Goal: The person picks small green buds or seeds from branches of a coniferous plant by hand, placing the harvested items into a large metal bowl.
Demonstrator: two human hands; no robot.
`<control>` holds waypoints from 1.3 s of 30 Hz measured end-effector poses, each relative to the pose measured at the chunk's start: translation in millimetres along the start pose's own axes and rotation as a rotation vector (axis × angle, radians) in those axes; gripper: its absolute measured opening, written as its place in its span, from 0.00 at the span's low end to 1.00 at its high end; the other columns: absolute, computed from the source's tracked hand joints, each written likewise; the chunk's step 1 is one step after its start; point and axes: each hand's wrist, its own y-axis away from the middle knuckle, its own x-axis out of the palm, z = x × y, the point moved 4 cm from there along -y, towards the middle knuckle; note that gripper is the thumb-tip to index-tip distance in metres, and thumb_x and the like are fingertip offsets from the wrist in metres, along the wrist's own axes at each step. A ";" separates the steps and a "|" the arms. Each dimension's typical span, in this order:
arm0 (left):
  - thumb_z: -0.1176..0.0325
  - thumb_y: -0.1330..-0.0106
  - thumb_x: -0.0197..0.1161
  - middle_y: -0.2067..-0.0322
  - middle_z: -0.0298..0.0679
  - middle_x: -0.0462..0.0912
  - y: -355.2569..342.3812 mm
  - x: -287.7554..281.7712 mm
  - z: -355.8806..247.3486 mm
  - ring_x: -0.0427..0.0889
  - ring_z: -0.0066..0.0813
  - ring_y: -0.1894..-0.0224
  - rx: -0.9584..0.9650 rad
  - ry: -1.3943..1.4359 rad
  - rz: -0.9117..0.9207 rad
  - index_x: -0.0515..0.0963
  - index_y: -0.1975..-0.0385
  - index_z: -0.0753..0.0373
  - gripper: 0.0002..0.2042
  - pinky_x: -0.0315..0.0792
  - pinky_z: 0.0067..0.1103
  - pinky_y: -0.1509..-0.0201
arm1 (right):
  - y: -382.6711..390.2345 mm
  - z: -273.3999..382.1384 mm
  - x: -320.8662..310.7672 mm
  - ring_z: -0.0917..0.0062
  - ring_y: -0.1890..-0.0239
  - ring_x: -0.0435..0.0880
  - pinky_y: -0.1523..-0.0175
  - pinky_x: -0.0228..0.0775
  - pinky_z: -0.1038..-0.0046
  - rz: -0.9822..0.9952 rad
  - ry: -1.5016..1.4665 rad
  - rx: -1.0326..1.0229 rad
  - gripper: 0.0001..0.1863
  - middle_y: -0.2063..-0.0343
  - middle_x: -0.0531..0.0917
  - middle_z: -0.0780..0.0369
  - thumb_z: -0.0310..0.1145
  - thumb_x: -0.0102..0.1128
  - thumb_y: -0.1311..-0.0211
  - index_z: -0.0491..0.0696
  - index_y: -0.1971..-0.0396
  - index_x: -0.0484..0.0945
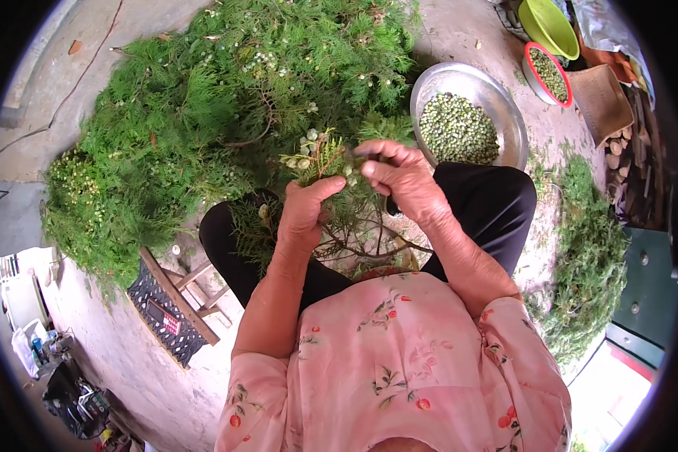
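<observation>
One leafy green conifer sprig with pale berries [320, 162] is gripped over the lap by the left hand [303, 215] and pinched by the right hand [399, 177]; one round steel bowl of green berries [468, 120] sits just beyond.

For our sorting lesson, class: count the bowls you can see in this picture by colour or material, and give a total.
Metal bowl holding green seed cones, beside the person's knee: 1
Red-rimmed bowl holding green seed cones: 1
Lime-green plastic bowl, contents not visible: 1
Total: 3 bowls
</observation>
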 end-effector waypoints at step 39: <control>0.78 0.55 0.62 0.70 0.37 0.79 1.2 6.2 4.5 0.78 0.26 0.70 0.070 0.088 0.062 0.76 0.65 0.66 0.14 0.72 0.21 0.66 | -0.6 -35.7 -0.7 0.86 0.83 0.66 0.79 0.56 0.83 -0.487 -0.431 0.170 0.04 0.81 0.74 0.71 0.32 0.58 0.45 0.49 0.75 0.75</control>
